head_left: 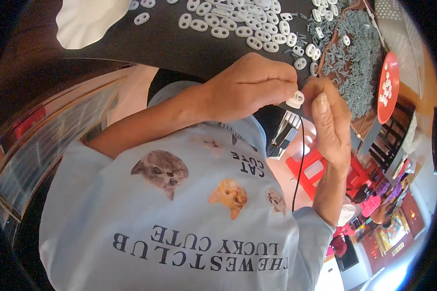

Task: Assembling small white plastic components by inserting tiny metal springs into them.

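Both hands pinch one small white oval plastic piece (294,99) just above the dark worktop (179,43), left hand (250,87) and right hand (327,121) each closing their grip on it.

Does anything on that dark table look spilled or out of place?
Somewhat. A few small grey pins lie scattered among the white oval plastic pieces, away from the main grey heap. Otherwise nothing stands out: both hands, left and right, pinch one white piece.
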Demonstrator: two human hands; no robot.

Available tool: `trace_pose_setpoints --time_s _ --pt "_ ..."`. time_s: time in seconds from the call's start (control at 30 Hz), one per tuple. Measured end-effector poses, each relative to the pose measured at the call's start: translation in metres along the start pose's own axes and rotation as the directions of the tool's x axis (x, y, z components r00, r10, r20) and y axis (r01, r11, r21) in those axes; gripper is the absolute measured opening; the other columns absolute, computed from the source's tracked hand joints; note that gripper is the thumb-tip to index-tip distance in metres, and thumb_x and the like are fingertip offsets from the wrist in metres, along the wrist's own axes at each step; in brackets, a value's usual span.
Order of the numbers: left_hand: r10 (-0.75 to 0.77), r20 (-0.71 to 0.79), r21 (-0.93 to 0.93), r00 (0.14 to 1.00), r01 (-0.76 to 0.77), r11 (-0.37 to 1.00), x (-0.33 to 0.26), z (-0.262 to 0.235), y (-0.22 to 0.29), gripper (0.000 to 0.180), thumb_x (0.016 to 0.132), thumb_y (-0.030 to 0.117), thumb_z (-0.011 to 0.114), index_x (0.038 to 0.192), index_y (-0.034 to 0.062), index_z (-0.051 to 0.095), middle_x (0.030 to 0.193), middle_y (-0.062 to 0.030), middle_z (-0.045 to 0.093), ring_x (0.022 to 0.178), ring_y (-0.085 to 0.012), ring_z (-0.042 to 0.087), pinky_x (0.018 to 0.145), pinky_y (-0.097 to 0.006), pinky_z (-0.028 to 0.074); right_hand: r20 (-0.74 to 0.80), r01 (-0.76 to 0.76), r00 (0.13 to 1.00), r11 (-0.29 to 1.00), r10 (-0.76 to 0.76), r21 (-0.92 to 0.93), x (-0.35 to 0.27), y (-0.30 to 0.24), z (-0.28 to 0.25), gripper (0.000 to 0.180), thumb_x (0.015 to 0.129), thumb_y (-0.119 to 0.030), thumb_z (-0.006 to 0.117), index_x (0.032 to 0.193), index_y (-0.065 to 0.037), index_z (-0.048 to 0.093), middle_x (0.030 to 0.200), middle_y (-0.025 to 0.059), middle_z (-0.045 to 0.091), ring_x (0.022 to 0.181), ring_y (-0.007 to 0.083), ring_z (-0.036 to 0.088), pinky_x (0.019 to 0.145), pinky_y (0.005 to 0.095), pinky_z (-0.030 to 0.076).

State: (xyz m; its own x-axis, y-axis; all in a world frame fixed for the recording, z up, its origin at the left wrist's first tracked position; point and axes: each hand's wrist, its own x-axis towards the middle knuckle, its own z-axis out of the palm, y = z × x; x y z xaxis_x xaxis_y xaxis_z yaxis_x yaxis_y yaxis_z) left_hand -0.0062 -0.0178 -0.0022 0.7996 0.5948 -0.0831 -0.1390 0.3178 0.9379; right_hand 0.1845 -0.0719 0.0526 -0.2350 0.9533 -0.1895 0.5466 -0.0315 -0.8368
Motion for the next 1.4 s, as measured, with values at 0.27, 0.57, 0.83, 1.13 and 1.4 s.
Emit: trace_pose_setpoints --time_s 0.27,0.57,0.83,1.13,1.4 --pt "-0.01 0.011 -0.024 1.0 0.01 1.0 0.002 -0.001 0.003 0.028 0.09 0.023 0.047 0.071 0.004 0.048 0.058 0.0029 0.04 0.052 -0.0055 0.035 0.047 -0.024 0.027 -0.069 0.171 0.98 0.963 -0.189 -0.209 -0.001 0.001 0.008 0.021 0.09 -0.022 0.056 0.091 -0.001 0.054 0.076 0.0112 0.053 0.061 0.025 0.053 0.057 0.0347 0.042" --pt "-0.042 0.004 -0.108 0.999 0.042 0.993 0.0 0.001 0.003 0.024 0.09 0.019 0.046 0.071 0.0043 0.049 0.058 0.0032 0.038 0.051 -0.0048 0.033 0.045 -0.023 0.025 -0.058 0.315 0.926 0.847 -0.374 -0.427 0.004 -0.005 0.02 0.02 0.08 -0.012 0.067 0.091 0.0 0.056 0.08 0.0144 0.053 0.062 0.0316 0.056 0.052 0.0388 0.045" --pt "-0.058 -0.017 -0.18 0.998 0.054 0.982 -0.001 -0.001 0.006 0.025 0.09 0.021 0.047 0.07 0.005 0.049 0.057 0.004 0.037 0.052 -0.0046 0.033 0.045 -0.024 0.025 -0.059 0.381 0.89 0.807 -0.453 -0.451 0.009 -0.002 0.021 0.021 0.078 -0.009 0.067 0.093 0.001 0.055 0.083 0.0158 0.054 0.066 0.0325 0.056 0.055 0.0407 0.046" --pt "-0.009 0.045 0.001 0.999 0.009 1.0 -0.001 -0.003 0.003 0.028 0.09 0.023 0.047 0.07 0.0042 0.05 0.057 0.0034 0.039 0.052 -0.0054 0.035 0.046 -0.024 0.026 -0.023 -0.053 0.998 0.994 0.056 0.098 -0.005 -0.007 0.01 0.017 0.093 -0.016 0.053 0.09 0.001 0.055 0.066 0.0042 0.048 0.061 0.0107 0.044 0.055 0.025 0.037" --pt "-0.006 -0.155 -0.11 0.988 -0.011 0.994 -0.002 0.011 0.01 0.016 0.093 0.018 0.052 0.091 0.0015 0.055 0.075 -0.0029 0.058 0.065 -0.0077 0.054 0.059 -0.021 0.046 -0.281 -0.05 0.95 0.952 0.139 0.302 -0.005 -0.002 0.018 0.016 0.093 -0.013 0.055 0.083 -0.001 0.054 0.071 -0.0044 0.05 0.064 0.0028 0.039 0.055 0.0188 0.033"
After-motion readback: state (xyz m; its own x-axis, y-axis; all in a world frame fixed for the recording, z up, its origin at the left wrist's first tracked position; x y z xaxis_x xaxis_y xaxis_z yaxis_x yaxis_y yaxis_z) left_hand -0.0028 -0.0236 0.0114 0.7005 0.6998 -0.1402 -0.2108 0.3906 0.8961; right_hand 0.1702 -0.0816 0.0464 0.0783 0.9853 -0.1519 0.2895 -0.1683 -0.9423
